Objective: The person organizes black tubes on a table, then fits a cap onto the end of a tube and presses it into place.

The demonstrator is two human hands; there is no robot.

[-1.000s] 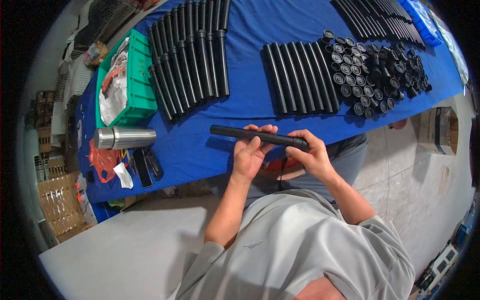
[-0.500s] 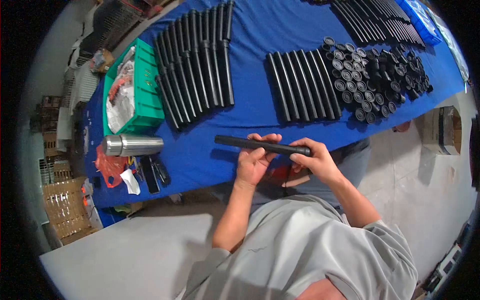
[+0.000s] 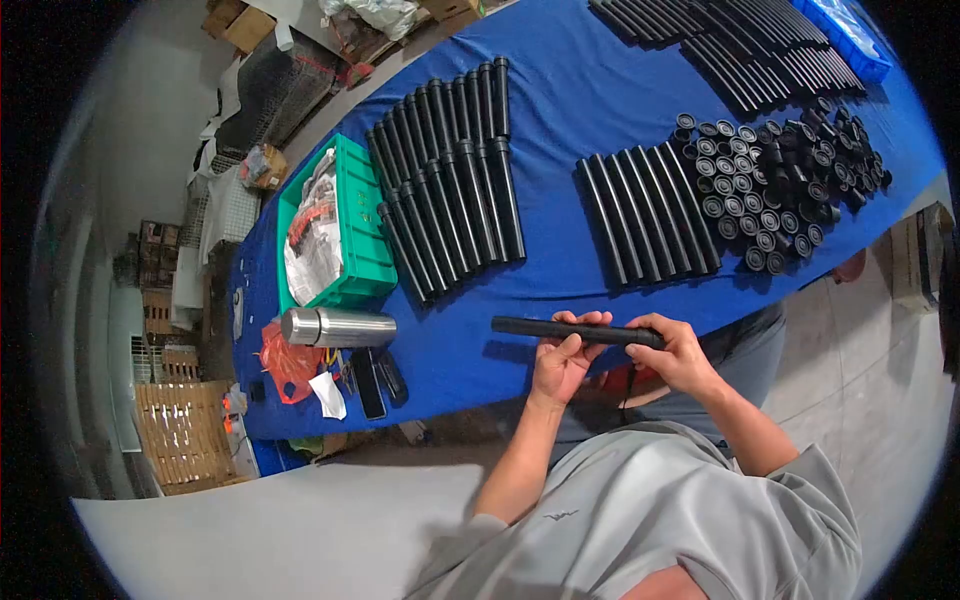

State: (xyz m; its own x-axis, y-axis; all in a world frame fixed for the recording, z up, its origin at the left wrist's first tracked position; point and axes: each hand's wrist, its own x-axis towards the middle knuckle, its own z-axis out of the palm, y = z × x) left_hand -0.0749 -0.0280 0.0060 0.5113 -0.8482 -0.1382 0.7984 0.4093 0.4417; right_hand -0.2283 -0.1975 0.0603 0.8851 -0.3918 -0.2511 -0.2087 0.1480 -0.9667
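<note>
A black tube [image 3: 520,327] with a wider cap at its right end lies level across both hands, above the front edge of the blue-covered table. My left hand [image 3: 565,370] holds it near the middle, thumb in front and fingers behind. Around the capped end, my right hand [image 3: 677,352] is closed, fingers and thumb gripping it. Beyond the hands, several uncapped black tubes [image 3: 645,215] lie side by side. Immediately right of them is a spread of round black caps [image 3: 735,180]. Capped black tubes [image 3: 455,190] lie in overlapping rows to the left.
A green crate [image 3: 360,235] with plastic bags stands at the left, behind a steel flask [image 3: 345,328]. Near the front edge are a red bag [image 3: 288,365], white paper [image 3: 328,396] and a phone [image 3: 367,385]. More tubes [image 3: 740,60] and a blue tray [image 3: 850,45] occupy the far right.
The whole view has shifted, so the table things appear further right and lower. Both hands keep hold of the tube, with the right hand still at its capped end.
</note>
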